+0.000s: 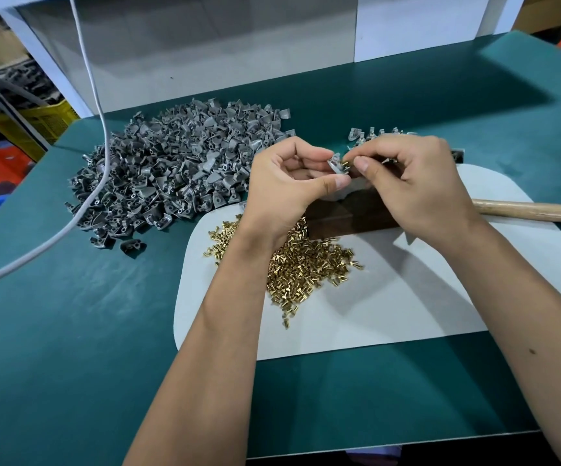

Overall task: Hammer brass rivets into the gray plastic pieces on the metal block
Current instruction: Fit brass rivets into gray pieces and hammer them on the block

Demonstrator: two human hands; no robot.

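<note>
Both hands are raised above the bench, meeting over the metal block (pixel 349 216). The left hand (pixel 289 183) pinches 1 gray plastic piece (pixel 336 163) between thumb and fingers, tilted so its hole faces the right hand (pixel 417 183). The right hand pinches 1 brass rivet (pixel 347 160) at the fingertips, its tip at or in the piece; whether it is seated cannot be told. Holding the piece up near eye level probably makes the small hole easier to find than on the block.

The block, dark and rectangular, sits on the white mat (pixel 406 297) just beneath the hands, ready as an anvil. The rivet heap (pixel 306 264) lies on the mat against the block's near side, partly under the left wrist. The gray pile of unworked pieces (pixel 171 169) spreads to the left on the green bench (pixel 70 331), within reach. A few pieces (pixel 373 133) lie beyond the right hand, possibly finished. The hammer's wooden handle (pixel 534 210) runs off right, touched by neither hand.

A white cable (pixel 97 129) crosses the gray pile. Loose rivets crowd the block's edge and could roll beneath a piece.
</note>
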